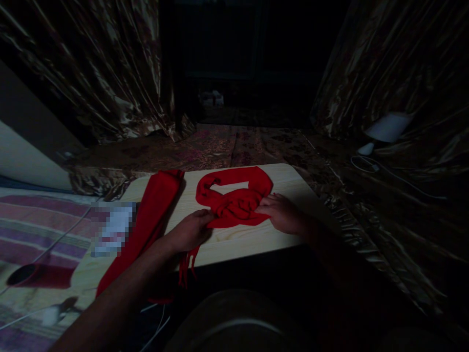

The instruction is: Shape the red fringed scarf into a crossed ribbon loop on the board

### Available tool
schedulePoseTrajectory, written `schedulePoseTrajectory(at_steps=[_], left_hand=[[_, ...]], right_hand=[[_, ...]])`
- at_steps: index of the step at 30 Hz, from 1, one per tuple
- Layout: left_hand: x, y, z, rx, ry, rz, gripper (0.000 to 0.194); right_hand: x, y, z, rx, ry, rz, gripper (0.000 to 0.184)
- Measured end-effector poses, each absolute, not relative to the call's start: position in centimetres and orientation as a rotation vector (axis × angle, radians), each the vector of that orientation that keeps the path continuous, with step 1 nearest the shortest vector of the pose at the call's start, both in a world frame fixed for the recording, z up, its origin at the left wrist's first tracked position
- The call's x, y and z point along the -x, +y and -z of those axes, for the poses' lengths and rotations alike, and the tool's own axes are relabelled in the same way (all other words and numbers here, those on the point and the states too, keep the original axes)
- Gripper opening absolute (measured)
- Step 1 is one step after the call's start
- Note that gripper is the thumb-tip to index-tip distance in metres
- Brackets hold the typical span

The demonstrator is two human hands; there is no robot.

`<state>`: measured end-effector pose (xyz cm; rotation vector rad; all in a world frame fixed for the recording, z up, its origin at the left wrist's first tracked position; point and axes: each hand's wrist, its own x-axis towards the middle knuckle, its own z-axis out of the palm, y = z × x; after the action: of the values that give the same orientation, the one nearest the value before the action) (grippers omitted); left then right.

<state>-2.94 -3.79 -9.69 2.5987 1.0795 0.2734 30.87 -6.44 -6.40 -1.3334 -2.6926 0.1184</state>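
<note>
A red scarf (238, 208) lies on the pale wooden table (227, 244), with a loop at its far side and a bunched, twisted part nearer me. My left hand (192, 229) pinches the near left edge of the bunch, and red fringe hangs below that hand. On the other side, my right hand (282, 212) has its fingers closed on the right edge of the bunch. A long folded red cloth (156, 205) lies along the table's left side, partly behind my left forearm. Whether it joins the scarf I cannot tell.
A blurred-out white and red item (113, 230) lies at the table's left edge. Further left are a striped bedcover (54, 210), a dark red cylinder (47, 276) and white cables. At right stands a white lamp (390, 127) with a cord. Patterned curtains (120, 63) hang behind; the room is dim.
</note>
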Motion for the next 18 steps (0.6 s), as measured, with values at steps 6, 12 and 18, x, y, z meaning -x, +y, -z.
schedulePoseTrajectory(at_steps=[6, 12, 18], left_hand=[[3.1, -5.3, 8.2, -2.523, 1.254, -0.306, 0.058], [1.6, -4.3, 8.5, -2.535, 1.323, -0.309, 0.083], [1.2, -1.9, 8.4, -2.548, 1.341, -0.258, 0.082]], right_hand=[[-30.7, -6.9, 7.3, 1.363, -2.459, -0.226, 0.038], [-29.6, -5.1, 9.3, 1.29, -2.325, -0.26, 0.053], [-28.6, -3.5, 9.3, 1.316, -2.282, -0.167, 0.035]])
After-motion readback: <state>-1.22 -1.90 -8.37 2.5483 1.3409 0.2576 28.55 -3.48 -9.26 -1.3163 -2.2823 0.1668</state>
